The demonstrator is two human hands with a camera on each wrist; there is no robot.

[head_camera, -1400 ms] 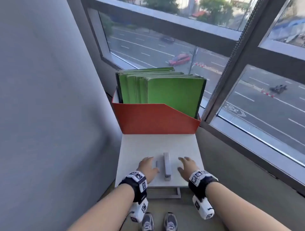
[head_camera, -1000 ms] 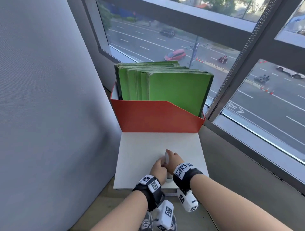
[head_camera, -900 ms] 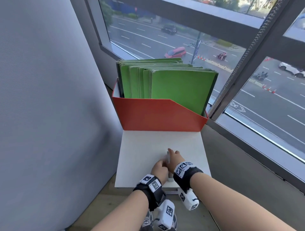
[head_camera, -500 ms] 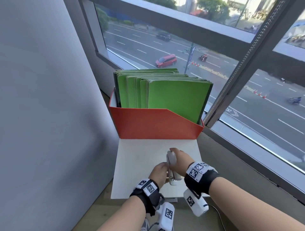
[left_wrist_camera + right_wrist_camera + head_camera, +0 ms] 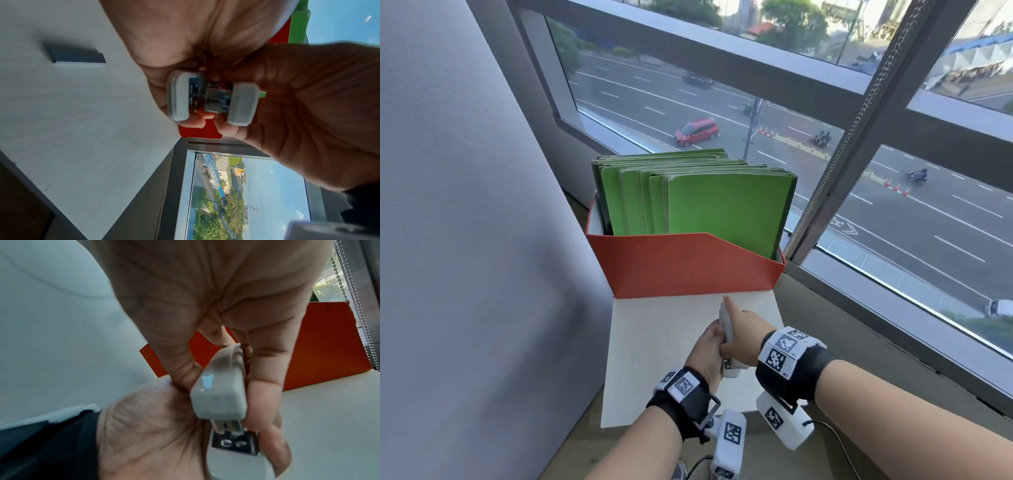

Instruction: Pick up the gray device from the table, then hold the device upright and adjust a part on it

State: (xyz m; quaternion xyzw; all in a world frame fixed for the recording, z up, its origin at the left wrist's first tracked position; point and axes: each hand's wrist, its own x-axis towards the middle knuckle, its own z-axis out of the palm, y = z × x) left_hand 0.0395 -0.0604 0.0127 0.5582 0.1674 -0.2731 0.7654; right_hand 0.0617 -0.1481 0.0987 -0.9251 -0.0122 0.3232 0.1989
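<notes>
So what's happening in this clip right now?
A person holds a pale grey stapler in both hands above a small white table. The left hand grips one side, the right hand the other, its index finger stretched along the top. The left wrist view shows the stapler's two arms spread apart. Behind, an orange file box of green folders stands by the window.

A small square table with a pale, faintly wood-grained white top stands in the window corner. An orange cardboard file box rests on its far edge. A small flat grey bar lies on the top nearer the person.
</notes>
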